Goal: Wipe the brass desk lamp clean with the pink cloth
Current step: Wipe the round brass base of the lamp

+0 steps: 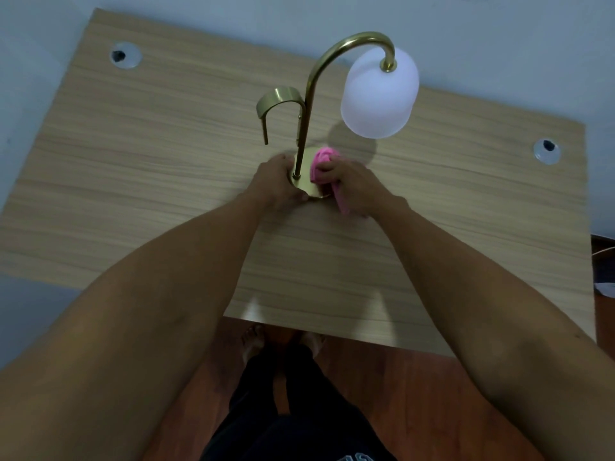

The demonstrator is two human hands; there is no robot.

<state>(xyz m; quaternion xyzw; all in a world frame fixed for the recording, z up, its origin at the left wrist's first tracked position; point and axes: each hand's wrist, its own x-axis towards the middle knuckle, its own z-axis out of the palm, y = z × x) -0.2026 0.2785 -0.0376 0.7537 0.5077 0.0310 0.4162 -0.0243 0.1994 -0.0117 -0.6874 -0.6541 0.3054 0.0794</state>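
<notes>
Head view: I'm watching both hands working at the brass desk lamp's round base (311, 189).
Right hand (352, 184) fingers are gripping the bunched pink cloth (322, 161); left hand (276, 181) fingers are clasping the base on the pale wood-grain tabletop (149, 168).

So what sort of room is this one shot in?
Probably a home room or small office: a wood-grain desk with cable grommet holes stands against a plain wall, on a reddish wood floor, and the person is barefoot.

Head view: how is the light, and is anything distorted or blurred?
Head view: dim, bluish light; the white shade throws a soft shadow on the desk behind the pink cloth; wide-angle lens bows the desk edges and enlarges the forearms; right hand and left hand slightly soft.
</notes>
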